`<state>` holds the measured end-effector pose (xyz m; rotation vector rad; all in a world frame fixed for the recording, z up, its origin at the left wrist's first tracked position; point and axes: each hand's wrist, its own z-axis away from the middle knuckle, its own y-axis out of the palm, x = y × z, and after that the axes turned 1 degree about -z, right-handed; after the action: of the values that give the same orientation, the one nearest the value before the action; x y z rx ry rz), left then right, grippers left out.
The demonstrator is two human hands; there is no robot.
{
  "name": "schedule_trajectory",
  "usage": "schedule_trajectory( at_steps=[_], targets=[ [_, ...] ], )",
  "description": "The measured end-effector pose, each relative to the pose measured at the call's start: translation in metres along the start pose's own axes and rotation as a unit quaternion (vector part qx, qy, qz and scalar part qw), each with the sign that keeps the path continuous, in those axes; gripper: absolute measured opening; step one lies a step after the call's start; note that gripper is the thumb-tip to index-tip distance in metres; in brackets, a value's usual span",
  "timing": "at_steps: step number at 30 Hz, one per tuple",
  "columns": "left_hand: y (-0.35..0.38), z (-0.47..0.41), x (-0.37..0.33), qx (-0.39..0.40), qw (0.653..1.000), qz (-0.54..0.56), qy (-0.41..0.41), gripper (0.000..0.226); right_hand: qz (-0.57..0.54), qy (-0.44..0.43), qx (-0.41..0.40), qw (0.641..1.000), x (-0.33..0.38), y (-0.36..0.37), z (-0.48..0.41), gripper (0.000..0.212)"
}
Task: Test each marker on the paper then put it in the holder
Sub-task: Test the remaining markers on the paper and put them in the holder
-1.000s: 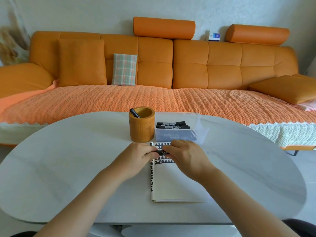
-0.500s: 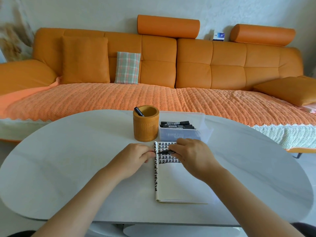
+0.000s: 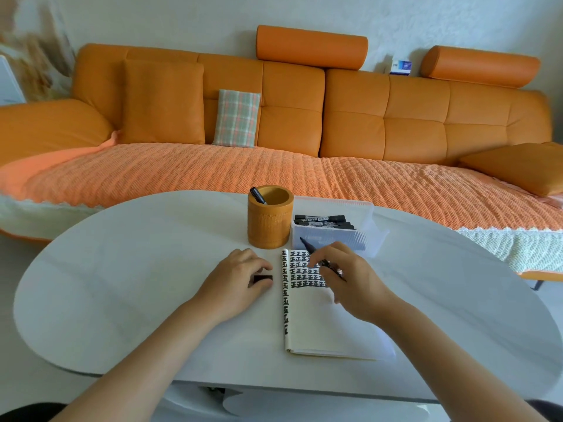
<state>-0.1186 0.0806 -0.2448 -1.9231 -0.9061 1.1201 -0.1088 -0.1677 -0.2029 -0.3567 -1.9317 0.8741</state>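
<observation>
My right hand (image 3: 350, 278) grips an uncapped black marker (image 3: 307, 247) above the paper pad (image 3: 320, 327), its tip pointing up and away toward the plastic box. My left hand (image 3: 236, 281) rests on the table left of the pad and pinches the black cap (image 3: 263, 278). The pad's top and left margin carry rows of black test marks. A round wooden holder (image 3: 269, 220) stands just beyond the hands with one black marker (image 3: 257, 195) leaning in it. A clear plastic box (image 3: 362, 220) to its right holds several black markers (image 3: 323, 220).
The white oval table (image 3: 122, 284) ends close to my body. An orange sofa (image 3: 304, 123) with cushions and a woven throw runs along the far side.
The hands have pulled apart: the cap came off in my left hand, which moved left, and my right hand lifted the marker body over the pad.
</observation>
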Motion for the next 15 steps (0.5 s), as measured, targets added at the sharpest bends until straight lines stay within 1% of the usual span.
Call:
schedule_trajectory(
  at_steps=[3, 5, 7, 8, 10, 12, 13, 15],
  targets=[
    [-0.001, 0.005, -0.003, -0.026, 0.999, -0.013, 0.04, 0.035, -0.088, 0.04, 0.001, 0.995, 0.003, 0.0, 0.0, 0.042],
    [-0.003, 0.009, -0.008, -0.043, 0.995, -0.016, 0.086, 0.029, -0.127, 0.046, -0.002, 0.991, 0.006, 0.0, 0.0, 0.054],
    [-0.006, 0.013, -0.016, -0.042, 0.992, 0.016, 0.114, 0.023, -0.139, 0.04, -0.011, 0.989, 0.008, 0.001, 0.001, 0.062],
    [-0.007, 0.016, -0.02, -0.035, 0.992, 0.035, 0.12, 0.023, -0.145, 0.033, -0.015, 0.989, 0.009, 0.003, 0.001, 0.058],
    [-0.006, 0.022, -0.027, -0.015, 0.99, 0.064, 0.123, 0.028, -0.182, 0.019, -0.025, 0.983, 0.012, 0.007, 0.003, 0.033],
    [-0.004, 0.028, -0.03, 0.013, 0.99, 0.076, 0.12, 0.034, -0.223, 0.03, -0.057, 0.973, 0.015, 0.011, 0.003, 0.008],
    [-0.003, 0.03, -0.031, 0.029, 0.99, 0.075, 0.119, 0.037, -0.246, 0.051, -0.071, 0.965, 0.017, 0.012, 0.003, 0.006],
    [-0.001, 0.033, -0.03, 0.058, 0.99, 0.061, 0.114, 0.042, -0.299, 0.096, -0.071, 0.947, 0.018, 0.016, 0.003, 0.011]
  ],
)
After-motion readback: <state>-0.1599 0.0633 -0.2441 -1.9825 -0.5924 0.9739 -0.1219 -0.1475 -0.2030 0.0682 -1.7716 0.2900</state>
